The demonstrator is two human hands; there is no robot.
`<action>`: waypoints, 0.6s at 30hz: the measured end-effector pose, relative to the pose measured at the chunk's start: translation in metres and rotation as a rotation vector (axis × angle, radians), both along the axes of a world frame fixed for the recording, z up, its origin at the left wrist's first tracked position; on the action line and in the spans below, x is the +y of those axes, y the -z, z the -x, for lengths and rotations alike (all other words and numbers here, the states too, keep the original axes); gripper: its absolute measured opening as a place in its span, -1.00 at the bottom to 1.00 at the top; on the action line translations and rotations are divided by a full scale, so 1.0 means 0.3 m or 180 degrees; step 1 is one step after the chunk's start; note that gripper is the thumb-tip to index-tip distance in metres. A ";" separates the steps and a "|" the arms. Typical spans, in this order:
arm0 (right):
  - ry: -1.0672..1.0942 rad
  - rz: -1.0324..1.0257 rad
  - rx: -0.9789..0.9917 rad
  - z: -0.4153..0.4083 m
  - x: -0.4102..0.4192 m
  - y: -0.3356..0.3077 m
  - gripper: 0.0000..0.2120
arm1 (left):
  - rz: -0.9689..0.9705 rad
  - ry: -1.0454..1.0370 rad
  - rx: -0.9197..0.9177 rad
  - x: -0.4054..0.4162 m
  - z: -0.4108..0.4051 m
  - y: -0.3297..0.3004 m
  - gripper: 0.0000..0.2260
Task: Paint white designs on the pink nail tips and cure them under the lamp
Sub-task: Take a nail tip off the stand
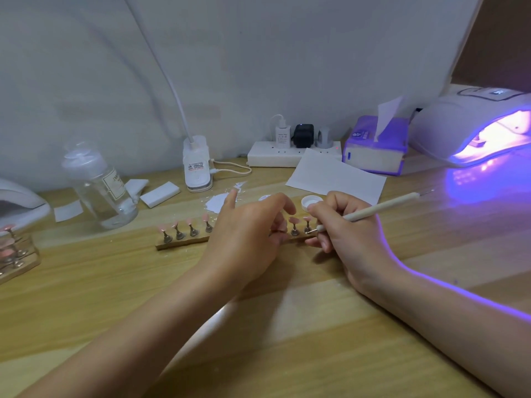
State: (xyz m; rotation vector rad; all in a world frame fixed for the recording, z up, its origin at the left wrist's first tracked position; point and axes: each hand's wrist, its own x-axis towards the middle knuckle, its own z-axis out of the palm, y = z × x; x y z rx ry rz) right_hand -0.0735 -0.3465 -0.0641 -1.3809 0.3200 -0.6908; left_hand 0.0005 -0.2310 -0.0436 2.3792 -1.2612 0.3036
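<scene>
A wooden holder strip lies across the middle of the table, with several pink nail tips on small metal stands. My left hand covers the strip's middle, its fingers curled down around a stand there. My right hand grips a cream-handled dotting pen, whose metal tip sits beside the rightmost stands. A small white pot of paint stands just behind my right fingers. The curing lamp glows violet at the right.
A clear bottle stands at the left, by white pads. A desk-lamp base, a power strip, a tissue box and a paper sheet line the back. A second holder with tips sits at far left.
</scene>
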 end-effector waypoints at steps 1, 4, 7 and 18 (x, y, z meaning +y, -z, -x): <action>0.0004 0.0009 0.0002 0.001 0.000 0.000 -0.60 | -0.0038 -0.0033 -0.0059 -0.001 0.002 -0.003 -0.75; 0.0000 0.0003 0.0006 0.001 0.000 0.000 -0.61 | -0.0248 -0.0067 -0.0240 0.000 0.007 -0.010 -0.75; -0.0001 -0.0015 -0.0011 0.001 0.001 0.001 -0.59 | -0.0254 -0.0001 -0.0262 0.001 0.008 -0.012 -0.77; -0.0032 -0.0051 -0.0018 0.004 0.001 -0.001 -0.56 | -0.0184 0.0494 -0.0222 0.009 -0.011 -0.021 -0.69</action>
